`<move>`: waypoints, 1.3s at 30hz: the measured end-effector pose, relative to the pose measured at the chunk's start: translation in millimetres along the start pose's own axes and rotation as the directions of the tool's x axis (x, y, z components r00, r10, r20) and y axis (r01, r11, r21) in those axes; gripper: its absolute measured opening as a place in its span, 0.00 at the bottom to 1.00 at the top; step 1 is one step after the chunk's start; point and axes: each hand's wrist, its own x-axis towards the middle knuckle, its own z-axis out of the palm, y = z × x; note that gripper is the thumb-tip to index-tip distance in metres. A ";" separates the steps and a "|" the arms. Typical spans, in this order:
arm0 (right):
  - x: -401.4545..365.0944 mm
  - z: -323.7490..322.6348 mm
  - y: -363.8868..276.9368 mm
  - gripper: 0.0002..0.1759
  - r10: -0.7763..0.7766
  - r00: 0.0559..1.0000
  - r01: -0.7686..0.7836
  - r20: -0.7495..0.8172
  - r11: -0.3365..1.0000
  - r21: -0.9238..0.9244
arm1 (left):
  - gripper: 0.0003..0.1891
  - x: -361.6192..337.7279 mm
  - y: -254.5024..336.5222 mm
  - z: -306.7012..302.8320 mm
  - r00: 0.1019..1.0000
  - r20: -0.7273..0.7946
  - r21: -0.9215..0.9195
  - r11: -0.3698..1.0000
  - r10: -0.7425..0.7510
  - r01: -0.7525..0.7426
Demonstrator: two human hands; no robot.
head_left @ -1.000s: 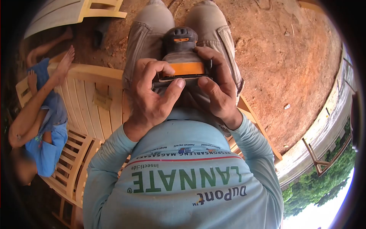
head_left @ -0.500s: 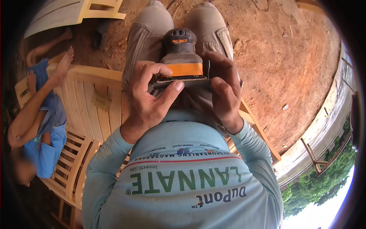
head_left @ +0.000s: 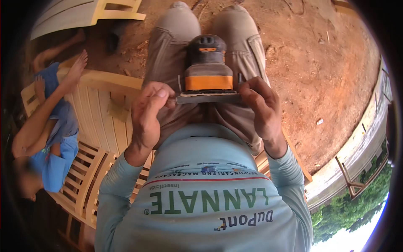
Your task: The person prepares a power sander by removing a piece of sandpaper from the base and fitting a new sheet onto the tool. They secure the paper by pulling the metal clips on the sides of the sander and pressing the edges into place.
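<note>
A palm sander (head_left: 208, 63) (grey body, orange band) is stood upright on the lap, across the khaki trousers (head_left: 168, 54), with its base plate (head_left: 208, 98) turned toward the chest. The left hand (head_left: 147, 115) is raised from a bent wrist, its back turned outward and its fingers curled in. Its grip is pinched together at the left corner of the base plate, thumb laid over forefinger. The right hand (head_left: 260, 107) is set at the opposite end, wrist cocked inward. Its grip is closed on the right corner of the plate, with the fingertips wrapped over the edge. Both forearms are drawn in close to the body, in pale blue sleeves (head_left: 289, 176).

To the left, a slatted wooden chair (head_left: 98, 117) is laid on its side, and another person in blue (head_left: 50, 126) is stretched across it, one hand rested on its rail. Reddish dirt ground (head_left: 327, 63) is seen beyond the knees and to the right.
</note>
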 end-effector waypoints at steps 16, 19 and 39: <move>-2.8 8.1 -6.7 0.11 0.029 0.999 -0.026 -0.034 0.996 0.085 | 0.10 9.8 12.2 -2.7 0.984 0.138 0.131 0.987 -0.108 0.090; -5.1 13.4 -12.0 0.14 0.007 0.998 -0.007 -0.055 1.000 -0.010 | 0.10 5.7 5.3 4.1 0.993 0.080 0.083 0.993 -0.088 0.081; -0.5 5.9 6.9 0.16 0.003 0.997 0.002 -0.079 0.998 0.059 | 0.09 6.7 13.1 12.8 0.984 0.138 0.345 0.926 0.114 -0.156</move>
